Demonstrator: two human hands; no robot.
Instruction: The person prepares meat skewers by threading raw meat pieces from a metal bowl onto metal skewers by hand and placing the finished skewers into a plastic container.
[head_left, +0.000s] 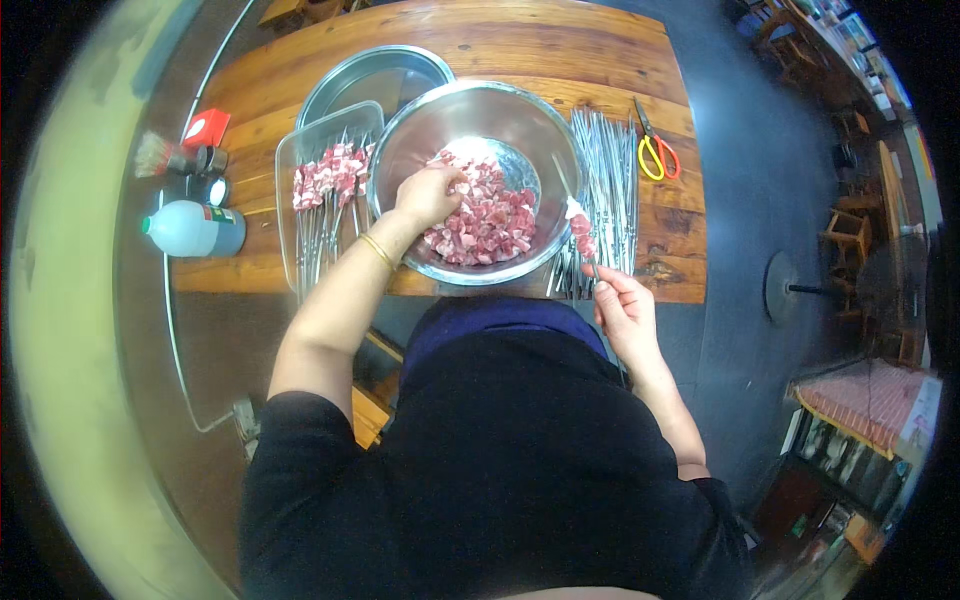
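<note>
My left hand (431, 196) is inside a large stainless steel bowl (409, 127), its fingertips among cubes of raw meat (487, 225); whether it pinches a cube cannot be seen. In my right hand (624, 306) is a metal skewer (561, 174) with a few meat pieces (581, 231) threaded on it, its tip pointing up over the bowl's right rim. To the right of the bowl lies a thick bundle of bare metal skewers (611, 172). Left of it, a clear plastic tray (285, 169) holds several skewers loaded with meat (330, 176).
Scissors with yellow and red handles (660, 156) lie right of the bundle on the wooden table (570, 37). A round metal pan (360, 71) sits behind the tray. At the left edge are a plastic jug (196, 229), a brush (161, 155) and a red box (206, 127).
</note>
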